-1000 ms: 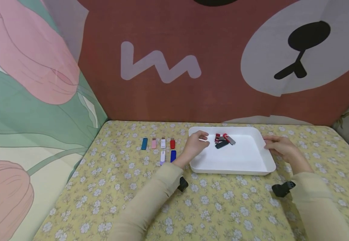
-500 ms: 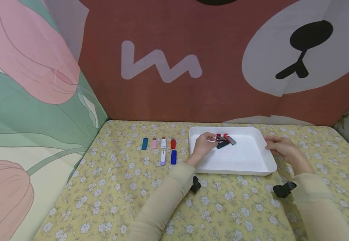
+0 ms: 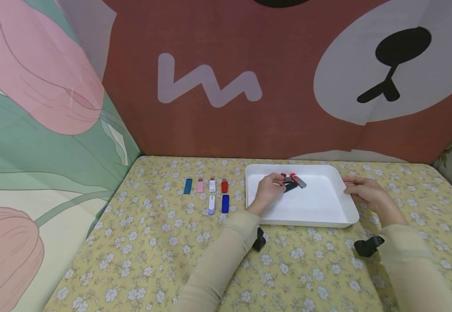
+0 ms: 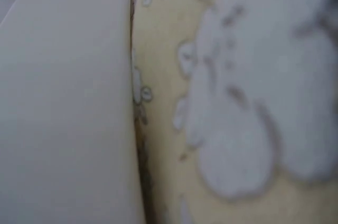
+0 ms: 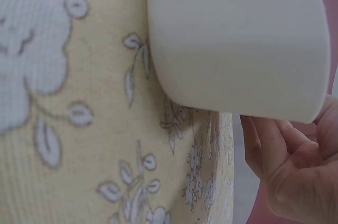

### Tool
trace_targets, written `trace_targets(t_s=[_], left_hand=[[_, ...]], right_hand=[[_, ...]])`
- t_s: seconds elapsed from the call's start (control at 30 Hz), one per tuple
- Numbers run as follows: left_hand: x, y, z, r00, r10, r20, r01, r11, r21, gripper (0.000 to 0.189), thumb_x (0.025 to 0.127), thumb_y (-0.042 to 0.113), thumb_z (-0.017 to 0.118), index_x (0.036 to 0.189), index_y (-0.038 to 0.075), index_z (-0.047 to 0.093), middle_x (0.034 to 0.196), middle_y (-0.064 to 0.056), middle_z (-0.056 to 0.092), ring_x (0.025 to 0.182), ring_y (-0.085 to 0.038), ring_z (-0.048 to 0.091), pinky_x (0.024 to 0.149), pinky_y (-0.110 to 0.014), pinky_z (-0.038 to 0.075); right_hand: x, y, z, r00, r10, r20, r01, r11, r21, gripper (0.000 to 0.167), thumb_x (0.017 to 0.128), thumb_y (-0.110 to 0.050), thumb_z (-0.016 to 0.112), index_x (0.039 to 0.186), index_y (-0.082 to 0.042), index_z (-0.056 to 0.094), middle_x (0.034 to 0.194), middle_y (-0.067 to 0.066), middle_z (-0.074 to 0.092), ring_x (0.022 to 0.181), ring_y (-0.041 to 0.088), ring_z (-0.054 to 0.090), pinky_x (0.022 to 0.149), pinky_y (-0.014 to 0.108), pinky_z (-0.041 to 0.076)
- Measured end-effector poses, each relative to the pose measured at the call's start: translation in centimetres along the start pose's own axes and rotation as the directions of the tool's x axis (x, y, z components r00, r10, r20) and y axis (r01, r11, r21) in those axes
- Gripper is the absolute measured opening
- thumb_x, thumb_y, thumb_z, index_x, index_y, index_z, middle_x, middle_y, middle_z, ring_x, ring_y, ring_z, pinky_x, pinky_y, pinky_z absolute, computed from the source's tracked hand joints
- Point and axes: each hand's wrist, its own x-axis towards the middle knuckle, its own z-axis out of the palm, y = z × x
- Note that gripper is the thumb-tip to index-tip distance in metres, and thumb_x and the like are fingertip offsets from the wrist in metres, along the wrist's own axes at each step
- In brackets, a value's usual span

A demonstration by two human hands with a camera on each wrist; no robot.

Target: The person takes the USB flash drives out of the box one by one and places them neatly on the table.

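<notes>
Inside the white tray (image 3: 319, 208), my left hand (image 3: 268, 193) reaches over the near wall. Its thumb and index finger stand a little apart at a small pile of USB sticks. A black USB stick (image 3: 291, 186) lies right by the thumb tip. Beside it are a red and silver USB stick (image 3: 299, 182) and another red one (image 3: 284, 175), partly behind the fingers. At the tray's right wall, my right hand (image 3: 367, 194) grips the rim from outside. The right wrist view shows those fingers (image 5: 269, 139) tucked behind the tray wall (image 5: 237, 76).
Left of the tray, a row holds a teal (image 3: 187, 186), a pink (image 3: 200, 186), a white (image 3: 212, 186) and a red USB stick (image 3: 224, 186). Below lie a white and purple stick (image 3: 212, 204) and a blue one (image 3: 225, 203). A flowered cloth (image 3: 140, 242) covers the table.
My left hand has moved right, from the tray's left side to the pile of USB sticks. My right hand and the tray have stayed in place.
</notes>
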Motion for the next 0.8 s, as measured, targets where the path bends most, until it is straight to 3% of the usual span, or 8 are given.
trace_targets(t_s=[0.27, 0.8], left_hand=[[-0.23, 0.36, 0.37, 1.0, 0.013, 0.005, -0.013, 0.998, 0.06, 0.028, 0.082, 0.0, 0.069, 0.11, -0.001, 0.067, 0.103, -0.013, 0.071, 0.09, -0.023, 0.068, 0.075, -0.016, 0.051], [0.31, 0.27, 1.04, 1.0, -0.024, -0.019, 0.028, 0.97, 0.243, 0.023, 0.084, 0.01, 0.071, 0.106, 0.007, 0.071, 0.099, -0.004, 0.073, 0.092, -0.015, 0.065, 0.078, -0.017, 0.049]], right_hand=[[-0.03, 0.05, 0.02, 1.0, -0.013, 0.001, 0.013, 1.0, -0.011, 0.065, 0.098, -0.018, 0.051, 0.149, 0.007, 0.02, 0.153, 0.031, 0.018, 0.074, -0.018, 0.05, 0.073, 0.012, 0.053], [-0.07, -0.05, -0.06, 1.0, 0.0, 0.011, 0.001, 1.0, -0.02, 0.065, 0.098, -0.02, 0.05, 0.15, 0.005, 0.018, 0.154, 0.03, 0.017, 0.073, -0.019, 0.049, 0.073, 0.012, 0.053]])
